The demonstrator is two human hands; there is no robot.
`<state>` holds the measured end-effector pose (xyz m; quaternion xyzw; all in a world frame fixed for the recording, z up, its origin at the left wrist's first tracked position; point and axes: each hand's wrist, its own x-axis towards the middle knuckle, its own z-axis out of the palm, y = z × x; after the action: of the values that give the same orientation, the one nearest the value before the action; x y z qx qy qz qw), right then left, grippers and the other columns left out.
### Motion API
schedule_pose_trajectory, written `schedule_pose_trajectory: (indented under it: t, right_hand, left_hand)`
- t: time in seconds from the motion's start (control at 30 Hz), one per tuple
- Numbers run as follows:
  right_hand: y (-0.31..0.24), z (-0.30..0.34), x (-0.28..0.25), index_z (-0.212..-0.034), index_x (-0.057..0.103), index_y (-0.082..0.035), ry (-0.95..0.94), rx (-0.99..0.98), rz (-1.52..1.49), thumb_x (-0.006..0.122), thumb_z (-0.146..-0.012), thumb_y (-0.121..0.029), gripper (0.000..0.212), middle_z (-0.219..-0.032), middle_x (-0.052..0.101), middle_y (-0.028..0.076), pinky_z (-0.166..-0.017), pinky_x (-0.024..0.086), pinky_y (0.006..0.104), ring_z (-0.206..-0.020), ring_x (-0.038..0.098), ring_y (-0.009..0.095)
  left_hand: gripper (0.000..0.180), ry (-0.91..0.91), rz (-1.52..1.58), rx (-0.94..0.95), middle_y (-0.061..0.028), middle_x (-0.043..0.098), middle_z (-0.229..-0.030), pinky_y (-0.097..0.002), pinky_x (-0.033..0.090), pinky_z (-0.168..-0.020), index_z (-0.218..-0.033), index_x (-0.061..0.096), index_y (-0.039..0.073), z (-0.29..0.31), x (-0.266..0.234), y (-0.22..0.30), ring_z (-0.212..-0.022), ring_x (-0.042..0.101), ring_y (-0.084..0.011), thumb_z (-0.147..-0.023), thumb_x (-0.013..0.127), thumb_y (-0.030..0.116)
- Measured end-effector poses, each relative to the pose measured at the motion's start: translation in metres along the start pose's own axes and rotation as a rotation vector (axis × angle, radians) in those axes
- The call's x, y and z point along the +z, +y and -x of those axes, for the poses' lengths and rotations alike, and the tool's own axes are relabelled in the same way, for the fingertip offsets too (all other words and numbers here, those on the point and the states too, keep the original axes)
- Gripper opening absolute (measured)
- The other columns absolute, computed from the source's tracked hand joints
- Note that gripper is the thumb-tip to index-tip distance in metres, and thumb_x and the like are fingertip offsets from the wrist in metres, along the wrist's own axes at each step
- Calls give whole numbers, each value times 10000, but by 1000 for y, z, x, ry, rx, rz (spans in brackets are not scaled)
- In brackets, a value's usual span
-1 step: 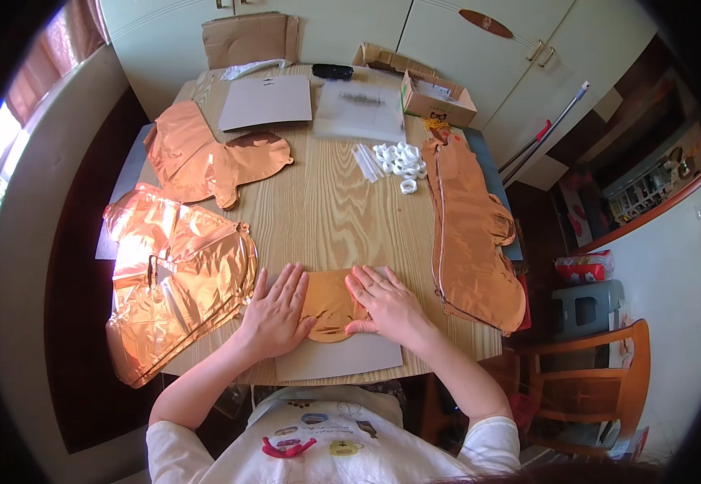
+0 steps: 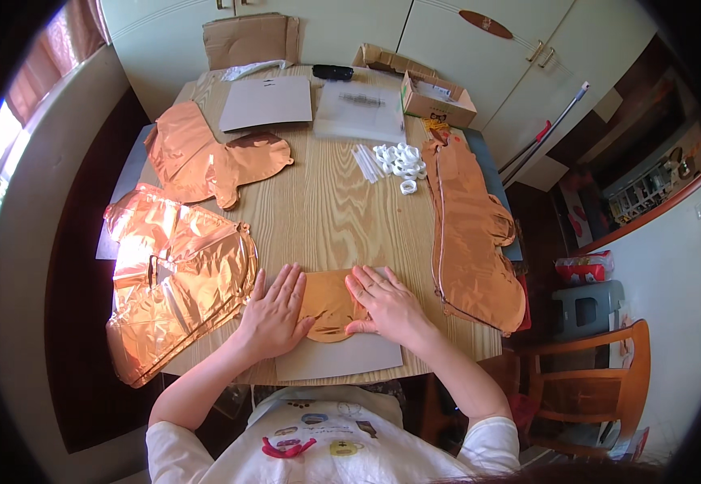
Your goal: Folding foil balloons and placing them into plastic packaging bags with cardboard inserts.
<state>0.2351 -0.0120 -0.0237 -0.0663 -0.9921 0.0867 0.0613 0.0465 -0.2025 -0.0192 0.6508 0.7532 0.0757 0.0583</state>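
Both my hands lie flat at the near edge of the table, pressed on either side of a folded copper-coloured foil balloon point(image 2: 328, 305). My left hand point(image 2: 274, 315) is on its left side, fingers stretched out and pointing away from me. The right hand point(image 2: 387, 305) rests along the right side, fingers spread and tilted inward. Beneath the folded foil is a grey card sheet point(image 2: 338, 361), partly covered by my hands. To the left of my left hand, a stack of shiny foil balloons point(image 2: 181, 274) lies flat.
More foil balloons lie at the far left point(image 2: 193, 157) and along the right side point(image 2: 471, 234). White ribbon rolls point(image 2: 403, 161) and clear straws point(image 2: 366, 163) sit near the middle. Behind are a grey board point(image 2: 265, 103), a plastic sheet packet point(image 2: 358, 113) and a cardboard box point(image 2: 439, 101).
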Motion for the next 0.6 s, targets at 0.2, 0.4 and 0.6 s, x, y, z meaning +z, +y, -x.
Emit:
schedule_pose_trajectory:
  t: [0.2,0.4,0.6]
  right_hand:
    - [-1,6,6,-1470,384,-40,3,20,36,582,-809,-657,926,-1523,390,154,-1158,263,525,-1418,361,282]
    - [-5,3,0,-1495,345,-56,-115,65,74,568,-840,-649,911,-1543,361,139,-1177,200,540,-1441,320,264]
    - [-6,6,4,-1517,289,-54,-128,87,46,536,-879,-627,892,-1563,324,129,-1192,172,527,-1461,277,241]
  left_hand:
    - [755,-37,-18,-56,-246,294,-1545,-562,48,-1187,-1465,296,-88,10,-5,-6,-1472,225,-348,-973,405,474]
    - [675,84,20,197,-167,348,-1543,-534,155,-1187,-1490,311,-7,-49,-26,14,-1466,262,-302,-992,429,434]
    - [731,47,17,310,-147,351,-1546,-544,171,-1182,-1505,300,26,-65,10,9,-1459,275,-315,-968,446,499]
